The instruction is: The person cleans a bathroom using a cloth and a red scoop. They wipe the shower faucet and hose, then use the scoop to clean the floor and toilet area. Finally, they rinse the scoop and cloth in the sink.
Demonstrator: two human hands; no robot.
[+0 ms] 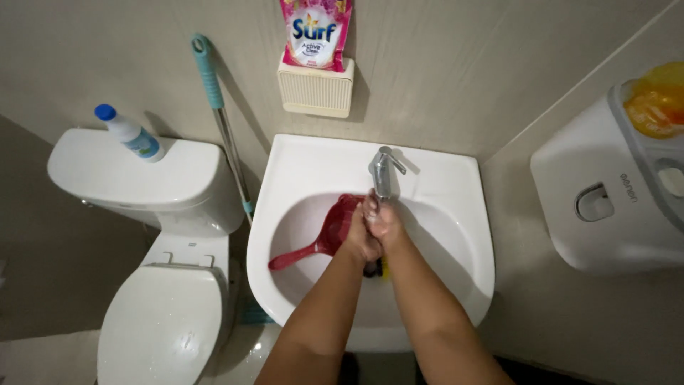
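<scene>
My left hand [358, 237] and my right hand [382, 219] are pressed together over the bowl of a white sink [456, 214], just under the chrome tap [383, 171]. The fingers are wrapped around each other and look soapy; neither hand holds an object that I can see. A red plastic dipper [317, 241] lies in the bowl to the left of my hands, its handle pointing left. A small dark and yellow object [377, 268] shows in the bowl below my wrists, mostly hidden.
A white toilet [160, 314] with closed lid stands at the left, a white bottle with blue cap [130, 134] lying on its tank. A teal-handled mop [217, 107] leans on the wall. A pink detergent pouch [315, 32] sits on a cream wall box. A white wall dispenser [605, 199] hangs at right.
</scene>
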